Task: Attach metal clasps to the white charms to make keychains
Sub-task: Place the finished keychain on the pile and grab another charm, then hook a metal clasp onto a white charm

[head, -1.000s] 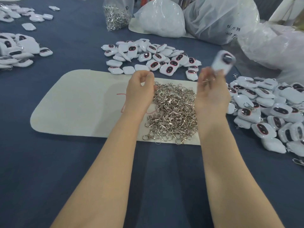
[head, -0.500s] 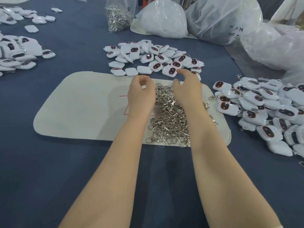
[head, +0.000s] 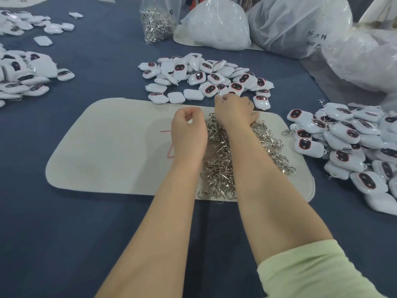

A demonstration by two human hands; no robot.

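Observation:
A heap of metal clasps (head: 219,160) lies on a pale mat (head: 107,147). My left hand (head: 188,134) sits at the heap's left edge with fingers and thumb curled together, apparently pinching a clasp that the hand mostly hides. My right hand (head: 234,108) reaches over the heap to the mat's far edge. Its curled fingertips close on one white charm at the near side of the loose charm pile (head: 204,76). To the right lies a pile of charms with clasps on them (head: 343,136).
A clear bag of spare clasps (head: 158,24) and large white plastic bags (head: 214,26) stand at the back. More charms lie at the far left (head: 23,76). The table is covered in blue cloth (head: 64,233).
My right hand dropped the finished charm on the right pile, then swung left and forward across the clasps to the loose charm pile. My left hand has stayed put.

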